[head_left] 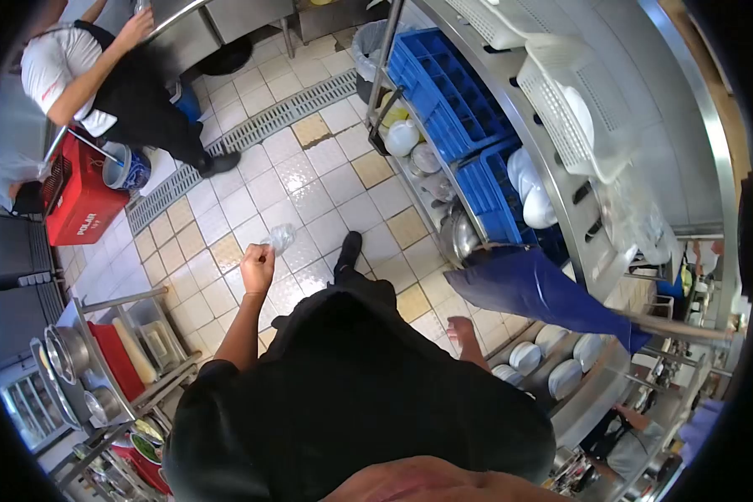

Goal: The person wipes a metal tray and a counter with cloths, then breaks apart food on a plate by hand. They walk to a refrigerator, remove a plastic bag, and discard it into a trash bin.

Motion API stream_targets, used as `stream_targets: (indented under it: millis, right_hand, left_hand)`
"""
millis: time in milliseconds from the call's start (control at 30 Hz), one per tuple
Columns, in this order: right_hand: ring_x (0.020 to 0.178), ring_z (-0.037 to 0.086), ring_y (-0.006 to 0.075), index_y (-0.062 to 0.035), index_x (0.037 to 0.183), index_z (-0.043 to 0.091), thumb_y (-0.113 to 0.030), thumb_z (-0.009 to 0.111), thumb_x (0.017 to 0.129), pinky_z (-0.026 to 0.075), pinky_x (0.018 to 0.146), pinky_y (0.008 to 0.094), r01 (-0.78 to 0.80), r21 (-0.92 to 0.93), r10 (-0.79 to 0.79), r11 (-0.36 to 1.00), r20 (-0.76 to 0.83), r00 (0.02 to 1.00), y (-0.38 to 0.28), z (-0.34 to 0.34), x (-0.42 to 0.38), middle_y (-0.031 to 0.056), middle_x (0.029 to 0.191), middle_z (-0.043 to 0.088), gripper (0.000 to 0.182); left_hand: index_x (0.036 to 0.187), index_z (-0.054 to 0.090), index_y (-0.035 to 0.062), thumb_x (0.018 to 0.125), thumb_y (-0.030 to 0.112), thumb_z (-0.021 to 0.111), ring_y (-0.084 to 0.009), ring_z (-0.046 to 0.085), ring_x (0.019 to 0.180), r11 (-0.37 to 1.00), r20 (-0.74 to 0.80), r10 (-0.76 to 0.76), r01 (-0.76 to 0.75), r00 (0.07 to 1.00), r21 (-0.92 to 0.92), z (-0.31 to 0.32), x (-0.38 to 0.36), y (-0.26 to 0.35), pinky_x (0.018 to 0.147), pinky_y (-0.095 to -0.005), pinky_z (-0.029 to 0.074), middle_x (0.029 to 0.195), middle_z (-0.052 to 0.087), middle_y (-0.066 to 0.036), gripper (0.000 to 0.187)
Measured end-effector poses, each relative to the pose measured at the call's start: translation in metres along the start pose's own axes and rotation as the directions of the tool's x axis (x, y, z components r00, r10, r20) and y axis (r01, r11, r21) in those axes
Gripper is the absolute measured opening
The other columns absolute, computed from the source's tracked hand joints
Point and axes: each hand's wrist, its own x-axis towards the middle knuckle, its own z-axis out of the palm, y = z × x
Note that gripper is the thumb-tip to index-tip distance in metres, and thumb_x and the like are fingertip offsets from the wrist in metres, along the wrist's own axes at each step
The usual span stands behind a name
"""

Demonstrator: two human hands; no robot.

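Note:
My left hand (258,266) is closed, pinching a small clear plastic bag (282,237) that looks crumpled, held out over the tiled floor. On the other side of my body, my right hand (459,330) hangs low with loosely bent fingers, and nothing shows in it. A blue sheet-like panel (535,284) juts out just beyond that hand. Stacked white dishes (525,358) sit on a metal surface to its right.
A person (100,79) stands at a steel counter at upper left, beside a red crate (84,197) and a bucket (127,167). Blue racks (448,88) fill the shelf under the right-hand counter. A trolley (130,351) with pans stands at left. A drain grate (289,102) crosses the floor.

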Motion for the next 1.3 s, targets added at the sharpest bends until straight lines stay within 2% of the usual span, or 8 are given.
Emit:
stream_targets:
  millis: [233, 433, 700, 733, 767, 900, 1100, 1300]
  right_hand:
    - [0.078, 0.063, 0.0176, -0.0100, 0.107, 0.060, -0.025, 0.065, 0.083, 0.048, 0.066, 0.0337, 0.321, 0.182, -0.340, 0.929, 0.084, 0.937, -0.230, 0.082, 0.054, 0.0034, 0.093, 0.063, 0.029]
    - [0.080, 0.063, 0.0150, -0.0063, 0.120, 0.058, -0.030, 0.066, 0.085, 0.049, 0.068, 0.0310, 0.489, -0.089, -0.446, 0.868, 0.295, 0.845, -0.379, 0.139, 0.030, 0.0021, 0.096, 0.064, 0.043]
    - [0.063, 0.063, 0.0200, -0.0049, 0.101, 0.066, -0.024, 0.063, 0.085, 0.050, 0.054, 0.0344, 0.254, 0.246, -0.316, 0.935, 0.261, 0.912, -0.305, 0.107, 0.113, 0.0059, 0.080, 0.065, 0.026]
    - [0.058, 0.060, 0.0183, -0.0080, 0.091, 0.063, -0.022, 0.060, 0.086, 0.047, 0.051, 0.0335, 0.751, -0.253, -0.624, 0.611, 0.431, 0.652, -0.297, 0.104, 0.114, 0.0029, 0.072, 0.059, 0.015]
    - [0.054, 0.056, 0.0165, -0.0112, 0.080, 0.060, -0.020, 0.058, 0.087, 0.043, 0.048, 0.0327, 0.817, -0.569, -0.812, -0.094, 0.518, 0.268, -0.289, 0.101, 0.114, 0.0000, 0.065, 0.054, 0.011]
    - [0.064, 0.058, 0.0194, -0.0116, 0.085, 0.061, -0.024, 0.055, 0.088, 0.045, 0.056, 0.0341, 0.315, -0.147, -0.292, 0.938, 0.157, 0.943, -0.337, 0.154, 0.089, 0.0023, 0.072, 0.057, 0.014]
    - [0.080, 0.060, 0.0236, -0.0122, 0.091, 0.064, -0.030, 0.051, 0.089, 0.047, 0.069, 0.0363, 0.160, 0.000, -0.159, 0.987, 0.132, 0.978, -0.462, 0.218, 0.122, 0.0057, 0.083, 0.061, 0.022]
    - [0.095, 0.062, 0.0279, -0.0129, 0.098, 0.066, -0.036, 0.046, 0.090, 0.049, 0.081, 0.0384, 0.485, -0.272, -0.424, 0.831, 0.254, 0.869, -0.556, 0.251, 0.233, 0.0091, 0.095, 0.066, 0.032]
  left_hand:
    - [0.076, 0.064, 0.0003, 0.081, 0.008, 0.070, -0.0220, 0.056, 0.059, 0.997, -0.013, 0.077, -0.078, 0.997, -0.019, 0.033, 0.161, 0.038, 0.056, -0.0322, 0.046, 0.070, 0.057, -0.011, 0.011]
    - [0.079, 0.065, 0.0006, 0.081, 0.008, 0.070, -0.0183, 0.056, 0.059, 0.981, -0.041, 0.073, -0.079, 0.997, -0.177, 0.094, 0.260, 0.047, 0.055, -0.0301, 0.045, 0.070, 0.057, -0.009, 0.009]
    - [0.081, 0.067, 0.0016, 0.082, 0.014, 0.069, -0.0209, 0.060, 0.062, 0.974, 0.205, 0.106, -0.060, 0.973, -0.216, 0.174, 0.398, 0.026, 0.059, -0.0316, 0.048, 0.072, 0.058, -0.010, 0.013]
    - [0.081, 0.067, 0.0018, 0.082, 0.015, 0.069, -0.0212, 0.060, 0.062, 0.975, 0.229, 0.116, -0.067, 0.966, -0.211, 0.181, 0.417, 0.025, 0.059, -0.0319, 0.048, 0.072, 0.059, -0.010, 0.013]
    - [0.082, 0.067, 0.0020, 0.082, 0.015, 0.069, -0.0215, 0.061, 0.063, 0.976, 0.250, 0.128, -0.077, 0.960, -0.204, 0.189, 0.439, 0.023, 0.060, -0.0322, 0.049, 0.073, 0.059, -0.010, 0.013]
    - [0.084, 0.067, 0.0023, 0.082, 0.018, 0.069, -0.0251, 0.063, 0.066, 0.965, 0.284, 0.199, -0.136, 0.938, -0.226, 0.218, 0.541, 0.025, 0.061, -0.0337, 0.050, 0.075, 0.061, -0.012, 0.016]
    - [0.083, 0.067, 0.0016, 0.082, 0.018, 0.069, -0.0246, 0.061, 0.064, 0.954, 0.268, 0.155, -0.074, 0.951, -0.289, 0.263, 0.655, 0.022, 0.060, -0.0325, 0.049, 0.074, 0.061, -0.013, 0.016]
    - [0.083, 0.067, 0.0007, 0.082, 0.017, 0.070, -0.0234, 0.061, 0.064, 0.970, 0.242, 0.121, -0.063, 0.963, -0.234, 0.285, 0.758, 0.032, 0.060, -0.0325, 0.049, 0.072, 0.060, -0.012, 0.017]
